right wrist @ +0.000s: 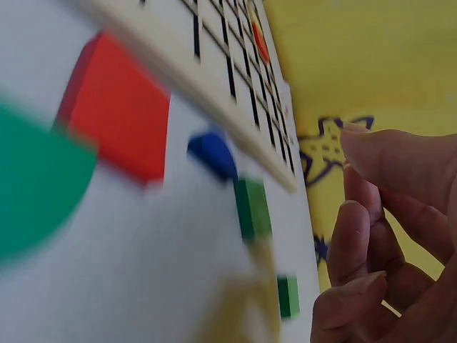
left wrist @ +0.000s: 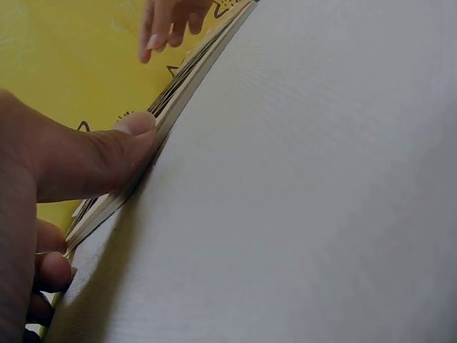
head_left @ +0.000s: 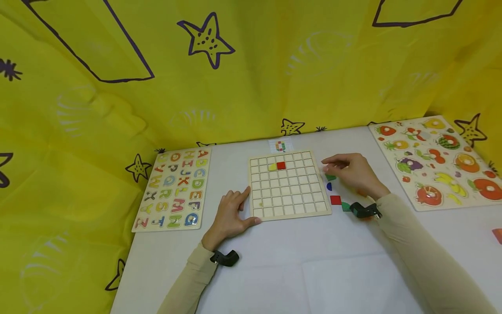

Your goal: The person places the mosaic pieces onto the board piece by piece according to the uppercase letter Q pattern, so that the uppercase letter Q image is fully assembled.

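Observation:
A wooden grid board [head_left: 290,190] lies flat on the table. My left hand [head_left: 231,216] holds its near left corner, thumb along the front edge and index finger against the left edge. In the left wrist view, the thumb [left wrist: 107,157] presses the board's rim. A red square [head_left: 281,165] and a yellow piece [head_left: 272,167] sit side by side in upper cells. My right hand [head_left: 349,170] hovers just beyond the board's right edge, fingers loosely bent, with nothing visible between thumb and fingertips. Beneath and beside it lie a green piece [head_left: 331,177], a blue half-round [head_left: 329,186], another red square [head_left: 335,200] and a green quarter-round [head_left: 345,206].
A letter puzzle board [head_left: 167,192] lies to the left, a fruit puzzle board [head_left: 425,163] to the right. Behind the grid stands or lies a small pattern card [head_left: 280,145]. A yellow patterned cloth [head_left: 251,78] hangs at the back. One reddish piece [head_left: 498,235] lies far right.

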`<state>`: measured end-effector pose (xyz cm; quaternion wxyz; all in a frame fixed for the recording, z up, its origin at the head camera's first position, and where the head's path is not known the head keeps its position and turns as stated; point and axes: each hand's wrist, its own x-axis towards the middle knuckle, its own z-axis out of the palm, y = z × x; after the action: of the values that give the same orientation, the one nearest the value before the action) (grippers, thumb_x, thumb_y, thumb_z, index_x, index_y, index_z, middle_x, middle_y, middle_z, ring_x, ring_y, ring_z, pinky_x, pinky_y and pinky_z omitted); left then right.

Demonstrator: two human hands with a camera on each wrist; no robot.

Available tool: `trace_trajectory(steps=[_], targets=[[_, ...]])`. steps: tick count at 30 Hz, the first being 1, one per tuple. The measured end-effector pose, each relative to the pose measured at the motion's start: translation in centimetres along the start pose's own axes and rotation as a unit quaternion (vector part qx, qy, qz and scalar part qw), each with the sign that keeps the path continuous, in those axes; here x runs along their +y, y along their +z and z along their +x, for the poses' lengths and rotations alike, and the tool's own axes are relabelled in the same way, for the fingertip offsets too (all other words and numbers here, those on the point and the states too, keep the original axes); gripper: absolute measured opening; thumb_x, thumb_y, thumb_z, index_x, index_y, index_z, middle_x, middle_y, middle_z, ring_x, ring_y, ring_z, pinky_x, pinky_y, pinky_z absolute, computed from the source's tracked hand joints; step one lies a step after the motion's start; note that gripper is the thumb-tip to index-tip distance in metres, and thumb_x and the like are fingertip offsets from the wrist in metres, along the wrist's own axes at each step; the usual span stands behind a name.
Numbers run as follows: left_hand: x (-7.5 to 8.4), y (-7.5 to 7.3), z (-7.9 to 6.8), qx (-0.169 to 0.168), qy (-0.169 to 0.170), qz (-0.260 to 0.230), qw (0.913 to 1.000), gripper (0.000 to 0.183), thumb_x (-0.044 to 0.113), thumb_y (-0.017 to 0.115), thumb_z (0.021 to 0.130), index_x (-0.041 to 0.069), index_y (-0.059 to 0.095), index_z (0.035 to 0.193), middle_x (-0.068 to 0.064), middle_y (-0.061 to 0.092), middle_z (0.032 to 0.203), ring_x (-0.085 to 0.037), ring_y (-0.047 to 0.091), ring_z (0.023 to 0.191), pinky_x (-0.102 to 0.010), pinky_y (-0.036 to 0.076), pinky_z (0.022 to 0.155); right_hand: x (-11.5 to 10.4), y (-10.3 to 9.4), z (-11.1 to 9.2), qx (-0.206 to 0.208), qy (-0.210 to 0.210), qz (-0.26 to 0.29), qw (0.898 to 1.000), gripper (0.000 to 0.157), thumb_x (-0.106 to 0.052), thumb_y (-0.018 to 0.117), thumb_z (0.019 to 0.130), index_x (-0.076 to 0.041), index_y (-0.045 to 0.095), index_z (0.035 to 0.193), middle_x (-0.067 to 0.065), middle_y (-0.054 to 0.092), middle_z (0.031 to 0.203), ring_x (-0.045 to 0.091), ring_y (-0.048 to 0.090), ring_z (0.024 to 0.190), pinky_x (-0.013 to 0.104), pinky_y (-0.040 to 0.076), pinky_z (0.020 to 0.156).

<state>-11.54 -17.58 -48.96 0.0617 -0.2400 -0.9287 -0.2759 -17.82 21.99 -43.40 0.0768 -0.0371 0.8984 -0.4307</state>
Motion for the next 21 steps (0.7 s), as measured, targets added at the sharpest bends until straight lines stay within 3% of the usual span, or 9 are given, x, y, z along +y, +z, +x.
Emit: trace_trajectory(steps=[10,21], targets=[[0.0,-0.1,0.0,0.001,-0.003,-0.004,1.0000,0.097,0.045,0.092,0.073,-0.001,0.057,0.151,0.003,0.044,0.076,-0.014,0.035,0.079,-0.032,0.027,0.079,3.3,-3.9,-2.9,0.014,0.028,-0.067,0.997,0.042,-0.038,0.074,0.100,-0.009,0.075,0.130,0.010,0.075,0.106,0.024,0.058,0.090,0.030,0.045,0.068],[0.2,0.0,0.0,-0.002,-0.007,0.000,1.0000,0.097,0.045,0.092,0.073,-0.001,0.057,0.151,0.003,0.044,0.076,-0.014,0.035,0.079,-0.032,0.027,0.080,5.0,-5.2,-5.0,0.003,0.027,-0.125,0.992,0.046,-0.035,0.076,0.099,-0.002,0.072,0.130,0.018,0.075,0.109,0.024,0.059,0.086,0.030,0.044,0.064]])
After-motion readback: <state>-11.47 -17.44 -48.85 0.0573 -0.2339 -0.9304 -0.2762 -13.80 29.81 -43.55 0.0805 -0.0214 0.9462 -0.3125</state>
